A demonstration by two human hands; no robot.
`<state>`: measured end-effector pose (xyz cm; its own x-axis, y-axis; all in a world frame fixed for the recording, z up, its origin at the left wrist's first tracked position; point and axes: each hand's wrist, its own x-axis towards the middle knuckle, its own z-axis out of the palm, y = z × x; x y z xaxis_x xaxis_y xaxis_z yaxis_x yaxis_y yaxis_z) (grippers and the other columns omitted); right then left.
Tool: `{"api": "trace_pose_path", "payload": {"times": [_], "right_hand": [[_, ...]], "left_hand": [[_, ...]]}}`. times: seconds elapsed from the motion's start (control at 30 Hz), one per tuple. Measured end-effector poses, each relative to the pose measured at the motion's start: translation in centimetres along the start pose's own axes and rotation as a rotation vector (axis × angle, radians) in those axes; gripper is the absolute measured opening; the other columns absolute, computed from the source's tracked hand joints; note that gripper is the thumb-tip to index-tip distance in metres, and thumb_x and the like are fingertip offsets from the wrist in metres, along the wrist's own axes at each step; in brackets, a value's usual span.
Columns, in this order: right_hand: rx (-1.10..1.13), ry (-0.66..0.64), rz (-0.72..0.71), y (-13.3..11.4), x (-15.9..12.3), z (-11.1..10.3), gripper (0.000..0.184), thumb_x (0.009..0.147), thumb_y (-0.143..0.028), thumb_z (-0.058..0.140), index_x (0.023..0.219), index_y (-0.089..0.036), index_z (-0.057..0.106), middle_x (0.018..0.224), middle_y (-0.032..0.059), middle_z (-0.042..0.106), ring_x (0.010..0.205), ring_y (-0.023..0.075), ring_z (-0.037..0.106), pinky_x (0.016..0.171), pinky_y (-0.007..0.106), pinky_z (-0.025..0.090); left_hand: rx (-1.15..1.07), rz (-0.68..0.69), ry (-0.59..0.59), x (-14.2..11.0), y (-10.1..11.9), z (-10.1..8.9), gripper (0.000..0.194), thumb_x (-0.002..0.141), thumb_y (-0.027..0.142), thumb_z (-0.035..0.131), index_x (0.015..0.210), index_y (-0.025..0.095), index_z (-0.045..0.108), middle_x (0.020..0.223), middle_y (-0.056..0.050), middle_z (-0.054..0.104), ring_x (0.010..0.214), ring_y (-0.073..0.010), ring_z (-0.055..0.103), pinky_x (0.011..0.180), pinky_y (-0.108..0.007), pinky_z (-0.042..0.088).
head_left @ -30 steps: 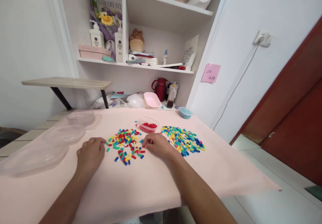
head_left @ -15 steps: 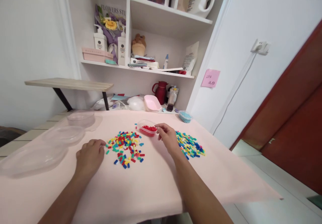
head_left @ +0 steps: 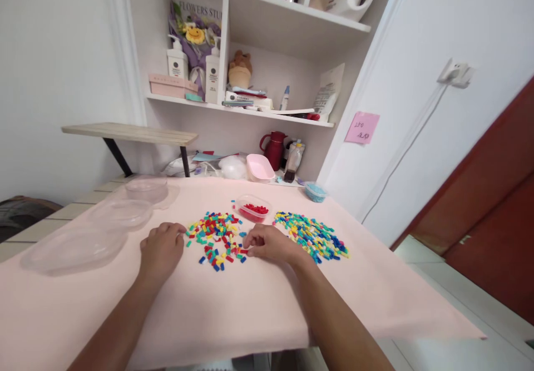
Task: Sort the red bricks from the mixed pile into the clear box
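Note:
A pile of small red, blue, yellow and green blocks (head_left: pixel 214 236) lies on the pink cloth-covered table (head_left: pixel 250 304). My left hand (head_left: pixel 161 250) rests on the cloth at the pile's left edge, fingers curled. My right hand (head_left: pixel 269 244) is at the pile's right edge, fingertips pinched on a small red block. Behind the pile stands a small clear tub (head_left: pixel 253 208) holding red blocks. A second pile of blocks without red ones (head_left: pixel 312 235) lies to the right of my right hand.
Three clear plastic containers (head_left: pixel 120 214) lie on the left of the table. A small tub of light-blue blocks (head_left: pixel 315 191) stands at the back right. A pink bowl (head_left: pixel 259 167), a red jug (head_left: pixel 275 147) and cluttered shelves are behind. The table's right edge drops to the floor.
My right hand went from the mixed pile up to the tub of red blocks, then came back down to the pile's right edge. The left hand stayed put. The camera shifted slightly.

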<state>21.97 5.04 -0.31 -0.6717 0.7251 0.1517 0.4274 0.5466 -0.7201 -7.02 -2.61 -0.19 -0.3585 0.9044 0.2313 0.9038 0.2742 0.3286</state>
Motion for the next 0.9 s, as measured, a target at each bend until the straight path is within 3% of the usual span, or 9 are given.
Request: {"api": "trace_pose_path", "payload": {"times": [0.27, 0.47, 0.57, 0.73, 0.8, 0.9], "right_hand": [[-0.042, -0.017, -0.035, 0.0, 0.1, 0.1, 0.011, 0.075, -0.014, 0.07, 0.083, -0.02, 0.075, 0.081, -0.0008, 0.07, 0.069, 0.012, 0.059, 0.063, 0.021, 0.043], [0.012, 0.045, 0.03, 0.2, 0.1, -0.2, 0.006, 0.075, -0.023, 0.071, 0.079, -0.019, 0.074, 0.072, -0.0008, 0.069, 0.063, 0.0119, 0.056, 0.057, 0.021, 0.04], [0.15, 0.213, 0.035, 0.0, 0.5, -0.5, 0.014, 0.077, -0.032, 0.07, 0.08, -0.018, 0.074, 0.07, 0.0003, 0.068, 0.059, 0.0123, 0.056, 0.054, 0.022, 0.042], [0.227, 0.799, 0.119, 0.7, 1.8, -1.7, 0.031, 0.079, -0.046, 0.064, 0.091, -0.018, 0.073, 0.074, 0.0021, 0.068, 0.051, 0.0127, 0.053, 0.051, 0.026, 0.045], [0.205, 0.854, 0.142, 1.4, 2.1, -2.0, 0.037, 0.078, -0.049, 0.063, 0.097, -0.019, 0.073, 0.076, 0.0021, 0.068, 0.049, 0.0129, 0.054, 0.052, 0.027, 0.046], [0.261, 0.826, 0.134, 2.1, 2.2, -2.2, 0.041, 0.081, -0.052, 0.06, 0.103, -0.019, 0.071, 0.077, 0.0018, 0.067, 0.049, 0.0133, 0.058, 0.052, 0.027, 0.046]], "left_hand": [[0.001, 0.0, 0.0, -0.1, 0.1, -0.1, 0.037, 0.091, 0.025, 0.033, 0.105, 0.027, 0.068, 0.126, -0.008, 0.065, 0.117, -0.0287, 0.055, 0.096, -0.047, 0.041], [0.009, 0.005, -0.009, 0.0, 0.0, -0.1, 0.039, 0.093, 0.026, 0.031, 0.106, 0.027, 0.067, 0.127, -0.008, 0.065, 0.117, -0.0293, 0.055, 0.097, -0.048, 0.041], [0.005, 0.0, -0.006, 0.1, 0.0, -0.1, 0.038, 0.092, 0.025, 0.032, 0.106, 0.027, 0.067, 0.127, -0.007, 0.065, 0.117, -0.029, 0.056, 0.097, -0.047, 0.041], [-0.008, -0.007, 0.004, 0.1, 0.0, -0.1, 0.034, 0.09, 0.025, 0.036, 0.102, 0.028, 0.068, 0.124, -0.006, 0.066, 0.116, -0.0281, 0.057, 0.096, -0.047, 0.042], [-0.012, -0.012, 0.005, 0.2, 0.0, -0.1, 0.034, 0.089, 0.025, 0.037, 0.102, 0.028, 0.068, 0.124, -0.006, 0.066, 0.116, -0.028, 0.057, 0.097, -0.047, 0.042], [-0.014, -0.017, 0.005, 0.2, 0.0, -0.2, 0.034, 0.09, 0.025, 0.036, 0.103, 0.029, 0.068, 0.125, -0.006, 0.066, 0.116, -0.0284, 0.057, 0.096, -0.048, 0.043]]}}
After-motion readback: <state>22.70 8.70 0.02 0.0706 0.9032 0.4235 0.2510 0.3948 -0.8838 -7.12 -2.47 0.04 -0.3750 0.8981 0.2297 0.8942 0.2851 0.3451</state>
